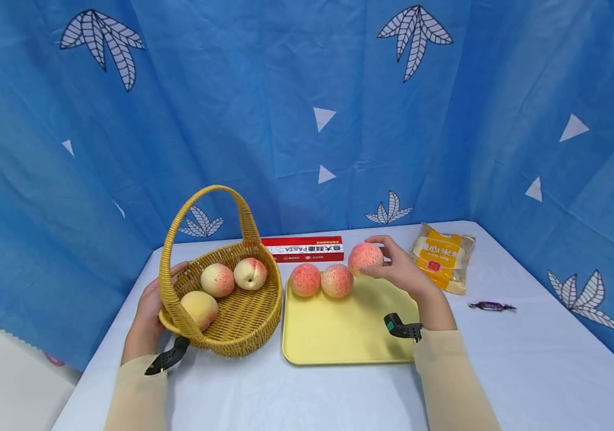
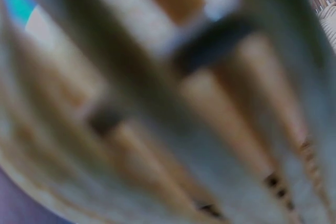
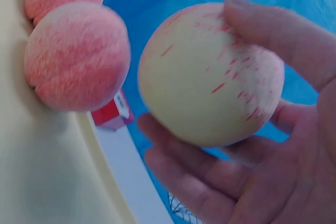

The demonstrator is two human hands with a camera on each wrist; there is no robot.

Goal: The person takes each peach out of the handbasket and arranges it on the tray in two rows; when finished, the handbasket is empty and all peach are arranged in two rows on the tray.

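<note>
A yellow wicker basket (image 1: 242, 335) with a tall looped handle holds three pale peaches, one of them a yellower peach (image 1: 199, 309) at the front left. At the basket's left side my left hand (image 1: 151, 305) grips the wall, its fingers partly hidden; blurred weave (image 2: 157, 108) fills the left wrist view. My right hand (image 1: 401, 272) holds a peach (image 1: 365, 257) above the back of a yellow tray (image 1: 350, 335). Seen from the right wrist, this peach (image 3: 205, 77) is cream with red flecks, between thumb and fingers. Two pink peaches, the nearer one a peach (image 1: 337, 281), sit on the tray.
Behind the tray lies a red pasta box (image 1: 307, 257). To the right are a yellow-and-clear food packet (image 1: 443, 257) and a small purple wrapped candy (image 1: 492, 306). A blue patterned curtain (image 1: 285, 120) closes off the back and sides of the white table (image 1: 242, 395).
</note>
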